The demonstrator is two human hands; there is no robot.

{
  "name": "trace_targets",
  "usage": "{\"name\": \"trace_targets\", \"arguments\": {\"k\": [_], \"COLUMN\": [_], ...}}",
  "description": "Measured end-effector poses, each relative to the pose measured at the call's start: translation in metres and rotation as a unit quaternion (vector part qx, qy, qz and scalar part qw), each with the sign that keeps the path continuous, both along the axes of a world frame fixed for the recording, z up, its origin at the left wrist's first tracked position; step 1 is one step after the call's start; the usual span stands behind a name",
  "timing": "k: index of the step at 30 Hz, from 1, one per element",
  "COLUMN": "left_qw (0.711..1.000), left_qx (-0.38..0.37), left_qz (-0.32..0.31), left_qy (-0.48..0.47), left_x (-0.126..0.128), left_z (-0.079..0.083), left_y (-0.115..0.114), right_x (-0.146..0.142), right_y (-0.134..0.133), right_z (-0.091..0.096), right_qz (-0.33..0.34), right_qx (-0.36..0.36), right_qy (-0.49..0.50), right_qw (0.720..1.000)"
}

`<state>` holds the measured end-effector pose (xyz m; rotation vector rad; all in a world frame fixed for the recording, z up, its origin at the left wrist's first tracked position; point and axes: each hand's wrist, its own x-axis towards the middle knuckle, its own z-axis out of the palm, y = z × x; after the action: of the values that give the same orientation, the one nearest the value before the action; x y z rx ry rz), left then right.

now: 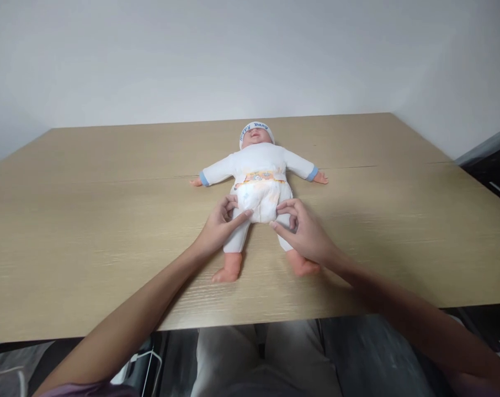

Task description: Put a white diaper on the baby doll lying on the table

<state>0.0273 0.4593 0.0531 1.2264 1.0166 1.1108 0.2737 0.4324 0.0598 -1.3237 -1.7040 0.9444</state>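
Observation:
A baby doll (256, 157) in a white suit with blue cuffs lies on its back, arms spread, its head away from me. Around its hips is a white diaper (260, 201) with an orange printed waistband. My left hand (222, 223) is closed at the diaper's left leg edge, thumb on the front and fingers along the side. On the other side, my right hand (303, 227) pinches the right leg edge between thumb and fingers. The doll's bare feet point toward me below my hands. My fingertips are partly hidden against the white cloth.
The doll lies on a wide light wooden table (109, 220) with a seam running across it. A pale wall (192, 60) stands behind. The table's front edge is near my legs (229, 358). White cables (150, 358) hang below at the left, and a dark object (492, 165) stands at the right.

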Motion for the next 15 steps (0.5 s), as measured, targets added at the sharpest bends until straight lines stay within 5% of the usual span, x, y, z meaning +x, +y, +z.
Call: {"name": "trace_targets", "arguments": {"k": [4, 7, 11, 15], "left_qw": [1.0, 0.992, 0.947, 0.924], "left_qx": [0.003, 0.046, 0.121, 0.132], "left_qz": [0.014, 0.042, 0.065, 0.035], "left_qy": [0.016, 0.113, 0.29, 0.358], "left_x": [0.0, -0.002, -0.007, -0.01], "left_z": [0.0, 0.004, 0.01, 0.011], "left_y": [-0.001, -0.005, -0.009, -0.008], "right_x": [0.003, 0.005, 0.007, 0.007], "right_y": [0.004, 0.004, 0.002, -0.002], "right_z": [0.001, 0.004, 0.01, 0.015], "right_qz": [-0.022, -0.028, -0.015, 0.009], "right_qx": [-0.025, -0.022, -0.004, 0.032], "right_qy": [0.01, 0.002, -0.029, -0.127], "right_qw": [0.999, 0.999, 0.999, 0.991]}}
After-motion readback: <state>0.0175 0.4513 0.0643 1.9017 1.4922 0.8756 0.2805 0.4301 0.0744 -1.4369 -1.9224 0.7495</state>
